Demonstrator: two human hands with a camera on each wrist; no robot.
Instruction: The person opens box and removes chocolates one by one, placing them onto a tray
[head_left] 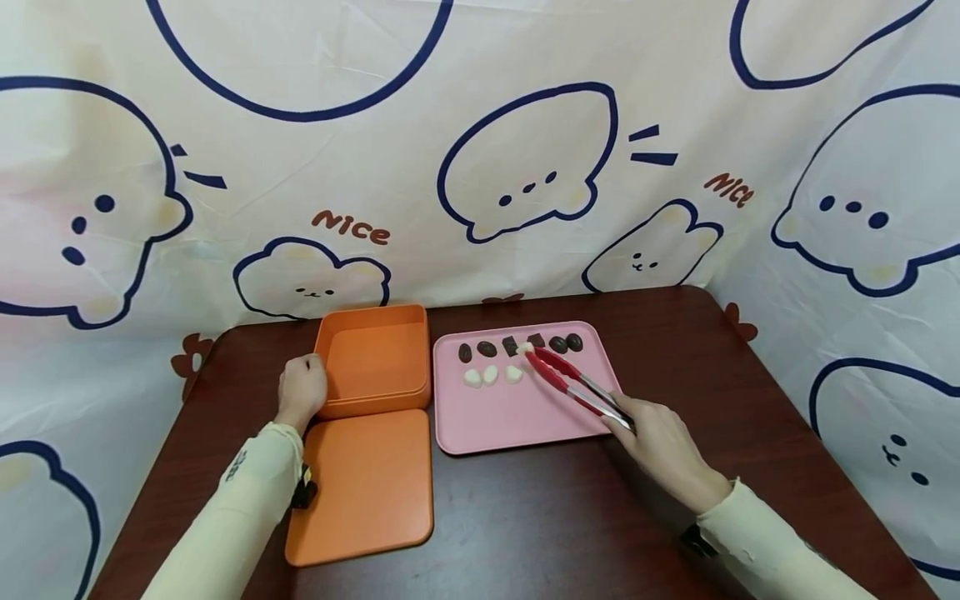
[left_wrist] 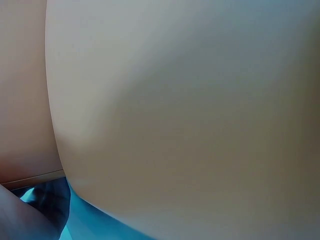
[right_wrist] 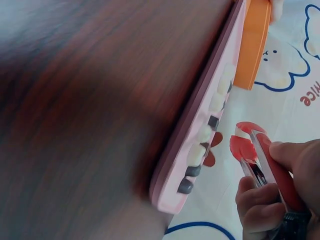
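My right hand [head_left: 663,442] holds a pair of red-and-silver tongs [head_left: 551,377] over the pink tray [head_left: 487,425]. A white piece [right_wrist: 242,132] sits between the red tips of the tongs in the right wrist view. Along the back of the tray runs a row of dark chocolate-like pieces [head_left: 487,349], some rounded and some square. In front of them lie three white pieces [head_left: 490,374]. At the left side of the orange box [head_left: 375,404], my left hand [head_left: 302,387] grips its edge with curled fingers. Nothing shows inside the box.
An orange lid [head_left: 367,492] lies flat in front of the box, beneath the left forearm's side. The dark wooden table [head_left: 517,517] carries everything. Behind and beside it hangs a white cloth [head_left: 525,50] printed with blue-outlined cartoon figures.
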